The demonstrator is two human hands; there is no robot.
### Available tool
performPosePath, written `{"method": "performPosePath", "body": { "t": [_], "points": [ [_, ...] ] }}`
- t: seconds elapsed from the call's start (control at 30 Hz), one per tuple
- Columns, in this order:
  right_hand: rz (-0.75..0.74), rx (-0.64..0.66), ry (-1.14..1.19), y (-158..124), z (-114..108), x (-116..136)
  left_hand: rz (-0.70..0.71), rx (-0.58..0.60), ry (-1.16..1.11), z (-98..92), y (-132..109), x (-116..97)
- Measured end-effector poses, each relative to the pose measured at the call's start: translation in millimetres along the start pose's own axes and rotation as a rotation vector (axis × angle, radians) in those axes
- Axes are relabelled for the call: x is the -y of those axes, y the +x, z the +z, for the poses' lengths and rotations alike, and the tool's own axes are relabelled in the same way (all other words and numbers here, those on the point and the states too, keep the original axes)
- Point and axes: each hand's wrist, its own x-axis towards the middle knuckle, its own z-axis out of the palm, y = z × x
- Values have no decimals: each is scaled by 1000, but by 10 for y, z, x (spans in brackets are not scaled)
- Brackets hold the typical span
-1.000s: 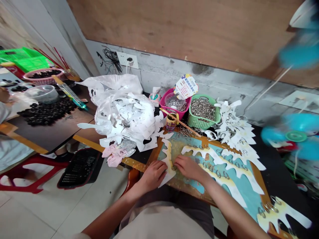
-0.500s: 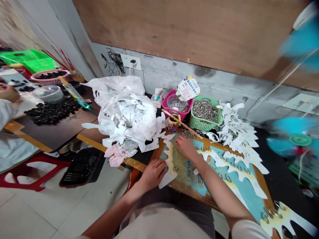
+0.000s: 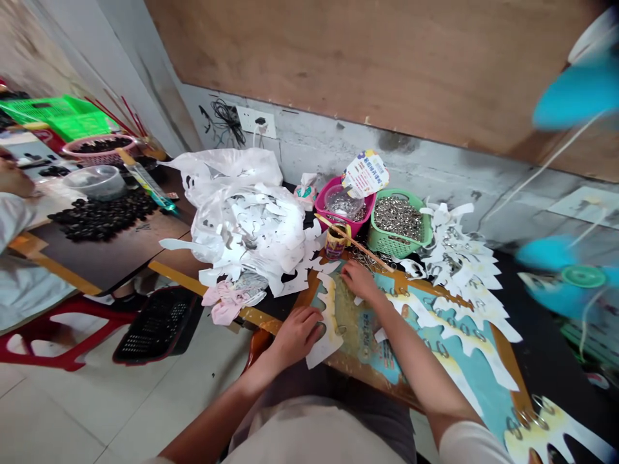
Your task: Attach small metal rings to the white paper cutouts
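My left hand (image 3: 300, 332) is closed on the left edge of a white paper cutout (image 3: 329, 310) with a yellowish, glue-like band and a metal ring at its right side. My right hand (image 3: 358, 281) is over the worn board (image 3: 352, 316), just right of the cutout's upper end. Its fingers are curled together, and whatever they hold is hidden. Beyond them lie loose metal rings (image 3: 370, 259). To the right of my right forearm, more paper cutouts (image 3: 459, 325) carry rings along their yellow bands.
At the back stand a small jar (image 3: 335, 241) with a stick (image 3: 358, 243) across it, a pink basket (image 3: 321, 205) and a green basket (image 3: 397, 243) of metal rings. Scrap paper (image 3: 261, 225) heaps at left. A fan (image 3: 583, 277) spins at right. A co-worker's sleeve (image 3: 14, 219) shows at far left.
My right hand has shifted very slightly at the same spot, its fingers still curled. My left hand stays on the paper cutout, which has barely moved.
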Motion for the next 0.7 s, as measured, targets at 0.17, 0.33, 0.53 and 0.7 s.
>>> {"method": "performPosePath", "body": {
  "t": [0.17,0.33,0.53,0.7],
  "points": [
    [-42,-39,138,-416,-111,89,2,-6,6,-11,1,32],
    [-143,130,232,-835,-93,271,6,-7,11,-1,60,14],
    [-132,201,119,-942,7,369,14,16,10,26,114,-35],
    [-146,193,-24,-919,28,393,42,27,63,40,156,-67]
  ]
}}
